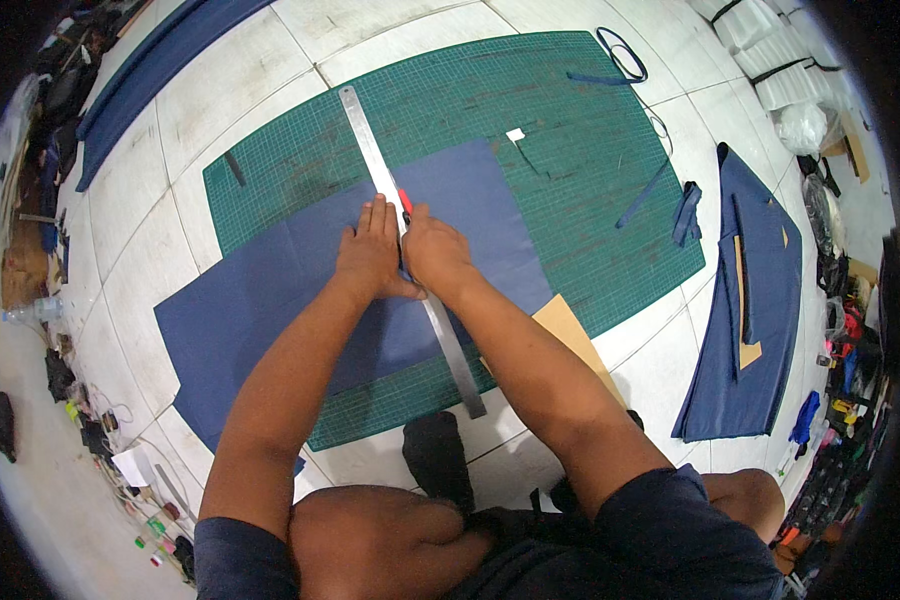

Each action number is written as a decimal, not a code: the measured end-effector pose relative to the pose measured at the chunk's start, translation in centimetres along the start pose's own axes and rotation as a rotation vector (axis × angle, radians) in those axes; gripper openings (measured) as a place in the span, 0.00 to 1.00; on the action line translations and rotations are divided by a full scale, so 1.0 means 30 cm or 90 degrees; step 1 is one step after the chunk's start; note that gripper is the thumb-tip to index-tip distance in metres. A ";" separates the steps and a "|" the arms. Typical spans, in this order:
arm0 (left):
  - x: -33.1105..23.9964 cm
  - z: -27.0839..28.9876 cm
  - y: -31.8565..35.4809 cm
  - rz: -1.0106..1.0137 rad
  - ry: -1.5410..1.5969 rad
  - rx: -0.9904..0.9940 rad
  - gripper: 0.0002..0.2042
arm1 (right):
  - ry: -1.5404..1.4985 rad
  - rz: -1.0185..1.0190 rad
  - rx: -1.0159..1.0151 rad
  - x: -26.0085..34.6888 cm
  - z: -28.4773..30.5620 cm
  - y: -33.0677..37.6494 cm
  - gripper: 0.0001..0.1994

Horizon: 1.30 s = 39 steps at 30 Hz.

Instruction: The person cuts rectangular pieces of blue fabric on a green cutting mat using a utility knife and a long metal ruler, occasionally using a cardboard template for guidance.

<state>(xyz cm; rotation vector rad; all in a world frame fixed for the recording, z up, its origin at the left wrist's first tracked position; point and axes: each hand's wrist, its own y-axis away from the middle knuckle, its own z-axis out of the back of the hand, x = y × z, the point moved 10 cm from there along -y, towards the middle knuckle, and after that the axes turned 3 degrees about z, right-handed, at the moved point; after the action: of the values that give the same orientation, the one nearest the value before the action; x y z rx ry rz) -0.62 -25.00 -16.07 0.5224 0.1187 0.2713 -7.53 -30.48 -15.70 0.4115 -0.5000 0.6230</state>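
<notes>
A long steel ruler (450,350) lies across a sheet of dark blue fabric (270,270), its far end reaching onto the green cutting mat (590,170). My left hand (372,255) rests on the ruler and the fabric, fingers stretched forward and thumb out to the side, pressing down from above. Right beside it, my right hand (435,248) is closed around a red utility knife (403,203) at the ruler's right edge. The knife's blade is too small to make out, and most of its body is hidden in the fist.
A tan cardboard piece (575,335) lies under my right forearm. Blue strips (687,212) and a looped dark cord (625,60) lie at the mat's right side. Folded blue fabric (740,290) sits on the tiles at right, with wrapped white bundles (775,60) beyond. Clutter lines both walls.
</notes>
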 end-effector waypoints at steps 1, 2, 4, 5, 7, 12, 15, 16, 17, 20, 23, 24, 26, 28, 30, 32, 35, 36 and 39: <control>0.000 -0.001 0.002 0.000 -0.001 0.004 0.74 | -0.006 0.001 0.001 0.008 0.001 0.002 0.12; -0.004 -0.001 0.001 0.000 -0.003 0.008 0.74 | -0.014 -0.004 0.016 0.010 -0.002 -0.001 0.12; -0.006 -0.005 -0.001 0.000 -0.017 0.007 0.74 | -0.032 -0.015 0.049 0.017 -0.002 -0.010 0.13; -0.005 -0.007 -0.006 0.000 -0.030 0.001 0.74 | -0.034 -0.012 0.053 0.028 0.008 -0.014 0.13; -0.006 -0.010 -0.014 0.000 -0.039 -0.002 0.74 | -0.035 -0.008 0.057 0.035 0.023 -0.018 0.13; 0.006 -0.016 -0.016 0.017 -0.027 -0.003 0.74 | -0.001 -0.031 0.110 -0.029 0.008 0.239 0.14; 0.001 -0.004 -0.013 0.012 0.024 -0.018 0.74 | -0.027 -0.132 0.216 -0.116 -0.025 0.489 0.13; 0.008 -0.009 -0.007 0.016 0.022 -0.016 0.74 | -0.041 -0.155 0.248 -0.126 -0.024 0.574 0.13; 0.003 0.003 -0.009 0.015 0.022 -0.021 0.74 | -0.039 -0.150 0.246 -0.145 -0.018 0.652 0.13; -0.013 0.001 -0.008 0.009 0.034 -0.018 0.75 | -0.006 -0.118 0.255 -0.194 -0.008 0.898 0.13; -0.008 0.012 -0.009 0.010 0.037 -0.014 0.75 | 0.024 -0.164 0.313 -0.242 0.002 0.972 0.13; -0.010 0.012 -0.008 0.011 0.036 -0.011 0.75 | 0.030 -0.197 0.341 -0.265 0.001 0.986 0.13; 0.005 0.011 -0.006 0.010 0.045 -0.026 0.75 | -0.027 -0.208 0.271 -0.244 0.108 0.892 0.13; 0.028 -0.011 0.002 0.013 0.039 -0.028 0.75 | -0.088 -0.217 0.132 -0.263 0.197 0.739 0.14; 0.021 -0.011 -0.017 0.001 0.027 -0.037 0.76 | -0.125 -0.079 -0.114 -0.323 0.310 0.549 0.15; -0.004 -0.004 -0.028 -0.013 0.041 -0.047 0.76 | -0.045 -0.055 -0.248 -0.415 0.351 0.383 0.21; 0.005 -0.013 -0.020 -0.011 0.047 -0.033 0.77 | 0.005 -0.149 -0.262 -0.439 0.331 0.261 0.27; 0.010 -0.017 -0.021 -0.009 0.046 -0.024 0.77 | 0.015 -0.185 -0.257 -0.443 0.317 0.243 0.29; 0.009 -0.005 -0.019 -0.002 0.046 -0.027 0.78 | -0.042 -0.214 -0.264 -0.482 0.278 0.243 0.31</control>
<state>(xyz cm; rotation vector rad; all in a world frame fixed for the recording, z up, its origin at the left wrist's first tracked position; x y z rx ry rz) -0.26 -25.32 -16.49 0.4698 0.1840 0.2889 -24.95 -35.74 -15.47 0.1159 -0.5922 0.1721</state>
